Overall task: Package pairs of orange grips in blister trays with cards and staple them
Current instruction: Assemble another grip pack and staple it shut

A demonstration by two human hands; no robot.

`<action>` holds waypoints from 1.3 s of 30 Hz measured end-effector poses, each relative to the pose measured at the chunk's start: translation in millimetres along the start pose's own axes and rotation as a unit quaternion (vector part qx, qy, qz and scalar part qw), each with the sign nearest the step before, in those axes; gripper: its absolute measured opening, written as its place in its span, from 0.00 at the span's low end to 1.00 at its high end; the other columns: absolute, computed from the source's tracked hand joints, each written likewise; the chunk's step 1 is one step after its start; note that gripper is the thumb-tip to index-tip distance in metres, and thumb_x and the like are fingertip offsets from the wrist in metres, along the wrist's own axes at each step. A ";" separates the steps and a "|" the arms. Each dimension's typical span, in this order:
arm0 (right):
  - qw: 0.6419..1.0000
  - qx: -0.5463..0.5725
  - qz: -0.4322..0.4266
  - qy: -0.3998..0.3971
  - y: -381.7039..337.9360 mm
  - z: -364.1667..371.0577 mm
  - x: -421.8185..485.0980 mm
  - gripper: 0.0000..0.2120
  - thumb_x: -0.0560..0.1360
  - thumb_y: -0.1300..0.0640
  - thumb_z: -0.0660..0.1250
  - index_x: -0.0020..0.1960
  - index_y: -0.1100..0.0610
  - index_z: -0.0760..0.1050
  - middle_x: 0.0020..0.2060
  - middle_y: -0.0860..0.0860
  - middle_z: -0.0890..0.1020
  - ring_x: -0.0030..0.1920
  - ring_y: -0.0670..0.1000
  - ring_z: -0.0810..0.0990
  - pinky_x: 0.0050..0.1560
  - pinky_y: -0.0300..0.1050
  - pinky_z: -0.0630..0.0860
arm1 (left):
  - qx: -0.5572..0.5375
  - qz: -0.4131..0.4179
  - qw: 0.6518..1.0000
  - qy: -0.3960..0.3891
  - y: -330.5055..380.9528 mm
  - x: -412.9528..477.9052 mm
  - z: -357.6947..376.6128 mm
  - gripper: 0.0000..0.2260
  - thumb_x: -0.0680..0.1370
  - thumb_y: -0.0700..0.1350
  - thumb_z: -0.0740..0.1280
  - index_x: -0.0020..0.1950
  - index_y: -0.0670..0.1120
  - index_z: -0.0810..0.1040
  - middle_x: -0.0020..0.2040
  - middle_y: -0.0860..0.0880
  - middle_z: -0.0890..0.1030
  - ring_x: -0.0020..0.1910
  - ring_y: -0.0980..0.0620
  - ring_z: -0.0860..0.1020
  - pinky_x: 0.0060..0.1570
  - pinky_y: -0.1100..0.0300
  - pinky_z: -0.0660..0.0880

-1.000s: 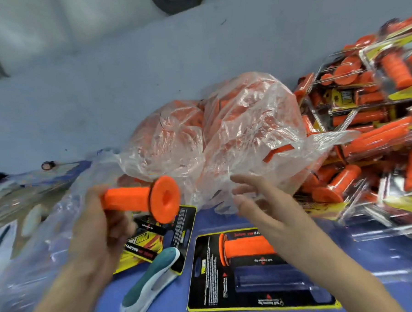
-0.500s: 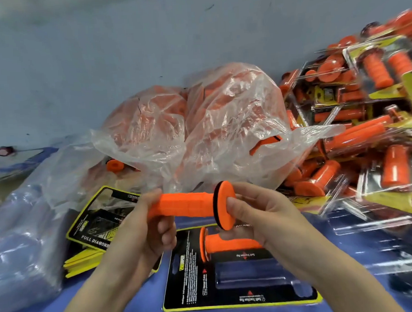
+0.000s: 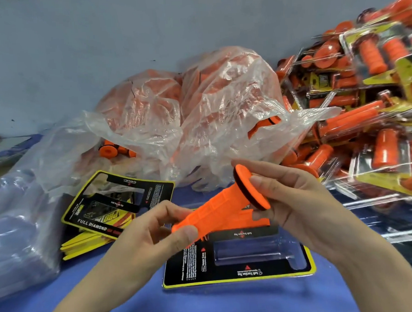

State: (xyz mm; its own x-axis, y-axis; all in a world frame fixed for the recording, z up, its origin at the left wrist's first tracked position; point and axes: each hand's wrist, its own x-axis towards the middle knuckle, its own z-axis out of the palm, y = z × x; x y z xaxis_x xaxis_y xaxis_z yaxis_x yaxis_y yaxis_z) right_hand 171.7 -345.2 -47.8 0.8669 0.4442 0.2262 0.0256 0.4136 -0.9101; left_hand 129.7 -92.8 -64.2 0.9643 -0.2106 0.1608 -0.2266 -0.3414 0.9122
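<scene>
An orange grip (image 3: pixel 223 206) is held in the air between both hands, just above a blister tray (image 3: pixel 253 252). The grip is tilted, with its flanged end raised toward the right and its plain end lowered toward the left. The flanged end is grasped by the right hand (image 3: pixel 295 199), whose fingers are curled round the disc. The plain end is pinched by the left hand (image 3: pixel 154 239) between thumb and fingers.

The blister tray is laid flat on the blue tabletop (image 3: pixel 208 303) and is fitted with a black card (image 3: pixel 182 264) edged in yellow. A second grip (image 3: pixel 258 221) is seen in the tray's upper pocket, partly hidden behind the held one. The lower pocket is seen as clear plastic.

To the left of the tray, a stack of cards (image 3: pixel 103 216) is piled on the tabletop, its top card printed with "FULL DIAMOND". Behind the hands, a crumpled plastic bag (image 3: pixel 198 113) filled with orange pieces is set against the grey wall (image 3: pixel 145 27). A few loose grips (image 3: pixel 109 150) are shown at its opening on the left. At the far left, a clear bag (image 3: pixel 17 225) is placed, its contents too blurred to be told. Along the right side, finished packs (image 3: pixel 364 99) of grips are heaped in a pile.
</scene>
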 end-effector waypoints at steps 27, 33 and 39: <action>0.916 -0.197 -0.146 0.318 -12.3 -32.4 -40.2 0.13 0.81 0.60 0.60 0.52 0.49 0.82 0.41 0.49 0.84 0.38 0.48 0.82 0.40 0.37 0.79 | 0.413 0.163 0.895 0.031 -29.3 8.2 65.5 0.19 0.76 0.64 0.60 0.58 0.55 0.79 0.55 0.59 0.74 0.54 0.58 0.70 0.53 0.62 0.67; 0.819 -0.176 -0.240 0.491 22.4 -5.7 -77.2 0.12 0.79 0.59 0.60 0.46 0.42 0.76 0.35 0.43 0.78 0.34 0.42 0.74 0.36 0.29 0.72 | 0.384 0.136 0.907 0.102 -28.3 6.3 42.2 0.13 0.80 0.60 0.59 0.57 0.56 0.76 0.50 0.61 0.75 0.51 0.57 0.73 0.53 0.59 0.69; 0.740 -0.103 -0.119 0.654 67.5 -16.4 -114.9 0.15 0.78 0.66 0.61 0.44 0.45 0.69 0.55 0.61 0.76 0.41 0.43 0.78 0.45 0.29 0.75 | 0.342 0.069 0.914 0.207 -31.8 -1.3 24.6 0.03 0.80 0.47 0.63 0.51 0.54 0.76 0.44 0.59 0.78 0.41 0.57 0.75 0.42 0.60 0.68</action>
State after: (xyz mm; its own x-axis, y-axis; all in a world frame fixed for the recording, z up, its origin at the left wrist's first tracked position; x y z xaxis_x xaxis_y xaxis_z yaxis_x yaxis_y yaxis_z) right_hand 82.0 -381.3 -140.9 0.5625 -0.8266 -0.0179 0.2140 0.1665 -0.9626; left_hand 132.3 -104.3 -102.7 0.8573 0.0216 0.5144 -0.2464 -0.8601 0.4467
